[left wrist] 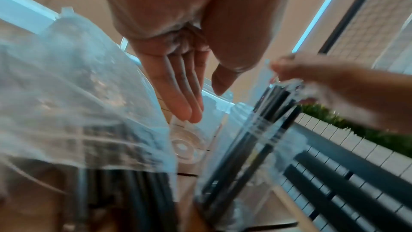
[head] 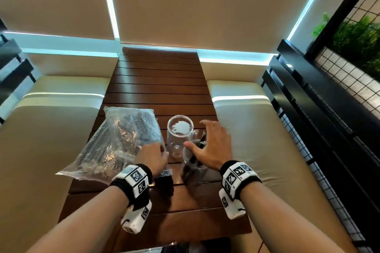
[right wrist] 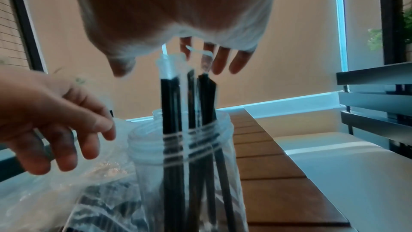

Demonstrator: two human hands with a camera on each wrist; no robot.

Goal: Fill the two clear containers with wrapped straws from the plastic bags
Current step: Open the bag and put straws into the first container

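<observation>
Two clear plastic bags (head: 115, 146) of black wrapped straws lie on the left of the wooden table (head: 160, 80). An empty clear container (head: 180, 129) stands upright mid-table. Just in front of it the second container (head: 192, 170) holds several black wrapped straws (right wrist: 187, 105) standing upright. My right hand (head: 200, 136) hovers over their tops, fingers spread, holding nothing. My left hand (head: 162, 154) rests on the near bag (left wrist: 78, 112) with straight fingers (left wrist: 183, 98), beside the empty container's base (left wrist: 185, 145).
Cream bench cushions (head: 53, 129) flank the narrow table on both sides. A black rail and wire-grid partition with plants (head: 353, 51) run along the right. Roller blinds cover the windows behind. The far half of the table is bare wood.
</observation>
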